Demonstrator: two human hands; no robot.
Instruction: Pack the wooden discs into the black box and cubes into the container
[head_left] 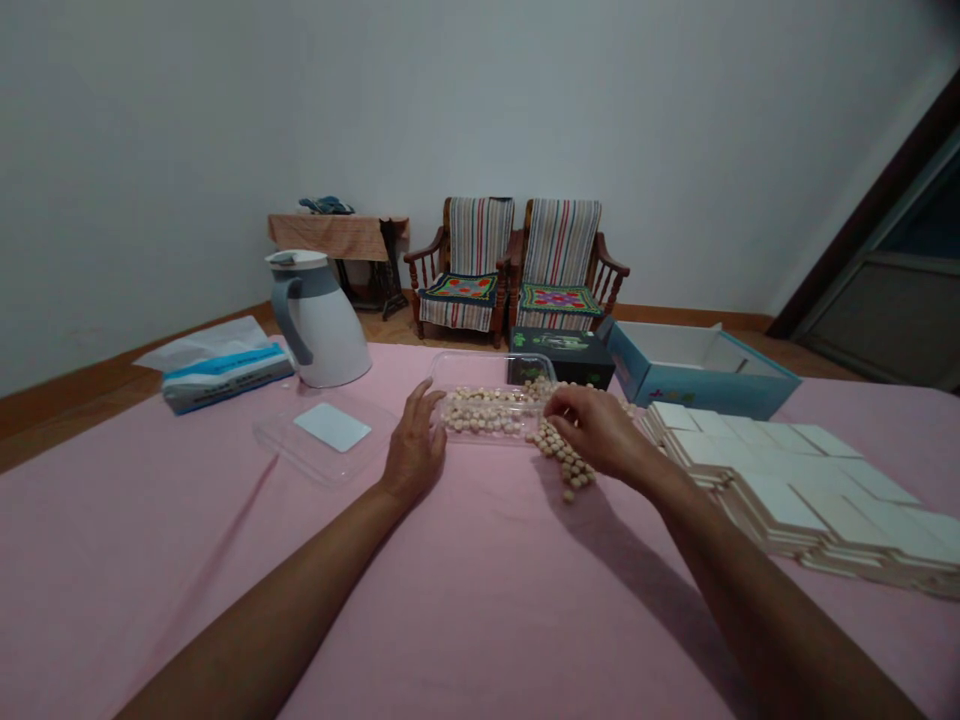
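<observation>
A clear plastic tray [457, 370] lies on the pink table [480, 600], holding several small beige round pellets [480, 412]. More loose pellets [566, 462] lie on the cloth to its right. My left hand [414, 445] rests flat beside the tray's left edge, fingers stretched toward it. My right hand [596, 430] hovers over the loose pellets at the tray's right end, fingers curled in a pinch; what they hold is too small to see.
A clear lid with a white card [330, 428] lies left. Behind it stand a white jug [319, 318] and a tissue pack [225, 372]. Rows of white flat boxes [795, 480] cover the right side. A blue open box [697, 368] and a dark box [562, 352] sit behind.
</observation>
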